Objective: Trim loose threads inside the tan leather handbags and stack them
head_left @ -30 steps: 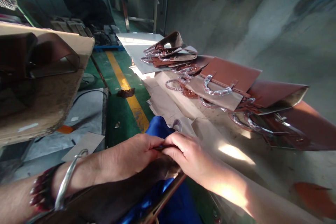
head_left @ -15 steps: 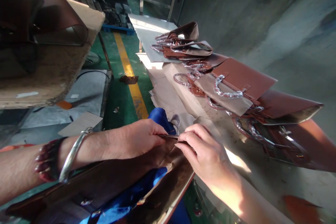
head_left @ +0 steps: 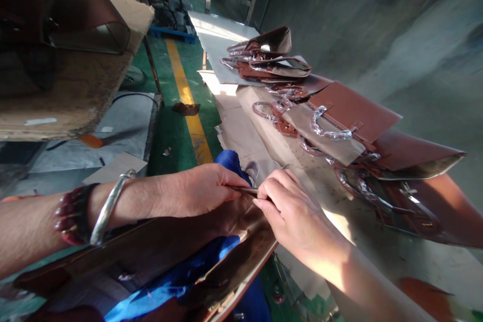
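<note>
Below my hands lies a brown bag [head_left: 162, 231] with its mouth spread, showing a dark brown lining. Both hands pinch the bag's thin top edge at its far end. My left hand [head_left: 192, 188], with a silver bangle and dark red beads on the wrist, is closed on that edge from the left. A short way to the right, my right hand [head_left: 290, 206] grips the same edge between thumb and fingers. Blue cloth [head_left: 173, 276] shows through the gap in the bag. What the fingertips press together is partly hidden.
On the right, several reddish-brown bags [head_left: 354, 105] with plastic-wrapped handles lie along a table covered in brown paper [head_left: 241, 126]. A cardboard-topped table [head_left: 75, 95] at the left bears more brown pieces. Between them runs a green floor with a yellow line [head_left: 184, 90].
My hands have stayed on the bag's edge, shifting only slightly. The right fingers have curled a little closer over it. The camera view has moved a little.
</note>
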The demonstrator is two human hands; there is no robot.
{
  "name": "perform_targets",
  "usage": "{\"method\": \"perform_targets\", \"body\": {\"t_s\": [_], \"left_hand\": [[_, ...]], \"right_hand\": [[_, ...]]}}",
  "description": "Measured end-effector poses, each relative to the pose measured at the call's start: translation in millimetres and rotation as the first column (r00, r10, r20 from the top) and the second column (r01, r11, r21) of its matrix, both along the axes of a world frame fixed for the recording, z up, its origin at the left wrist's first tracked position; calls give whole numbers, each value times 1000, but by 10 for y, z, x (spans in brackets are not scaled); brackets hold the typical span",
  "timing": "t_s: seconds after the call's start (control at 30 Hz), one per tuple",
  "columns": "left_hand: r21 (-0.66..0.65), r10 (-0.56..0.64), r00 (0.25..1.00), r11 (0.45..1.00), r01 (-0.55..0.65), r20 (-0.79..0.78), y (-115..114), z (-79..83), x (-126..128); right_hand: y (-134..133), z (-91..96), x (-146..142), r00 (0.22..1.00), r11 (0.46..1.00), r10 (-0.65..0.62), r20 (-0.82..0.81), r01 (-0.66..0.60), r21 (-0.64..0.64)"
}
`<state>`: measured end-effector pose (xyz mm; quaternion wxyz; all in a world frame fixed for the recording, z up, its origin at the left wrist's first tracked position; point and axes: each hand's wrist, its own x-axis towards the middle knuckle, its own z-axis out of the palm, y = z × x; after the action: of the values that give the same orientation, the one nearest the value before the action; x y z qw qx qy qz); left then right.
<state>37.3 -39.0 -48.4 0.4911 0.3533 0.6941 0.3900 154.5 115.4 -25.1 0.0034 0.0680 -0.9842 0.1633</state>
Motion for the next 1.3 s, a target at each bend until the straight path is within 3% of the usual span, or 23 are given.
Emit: {"method": "perform_targets", "body": {"t_s": [0.17, 0.47, 0.73, 1.0, 1.3], "left_hand": [[-59, 33, 988, 998, -24, 149, 5, 52, 4], [-29, 15, 997, 1000, -13, 80, -19, 13, -27], [-32, 20, 999, 999, -19, 39, 0, 13, -35], [-39, 3, 1000, 999, -3, -7, -24, 64, -15], [-139, -19, 1000, 990, 18, -9, 20, 145, 1]], "right_hand": [[19, -37, -7, 999, 1000, -9, -41, 9, -13], [35, -97, 18, 985, 998, -20, -172, 10, -58], [38, -64, -15, 994, 998, 47, -103, -41, 55], [-16, -40, -30, 997, 992, -68, 28, 71, -108], [-11, -47, -52, 994, 996, -81, 68, 83, -34]]}}
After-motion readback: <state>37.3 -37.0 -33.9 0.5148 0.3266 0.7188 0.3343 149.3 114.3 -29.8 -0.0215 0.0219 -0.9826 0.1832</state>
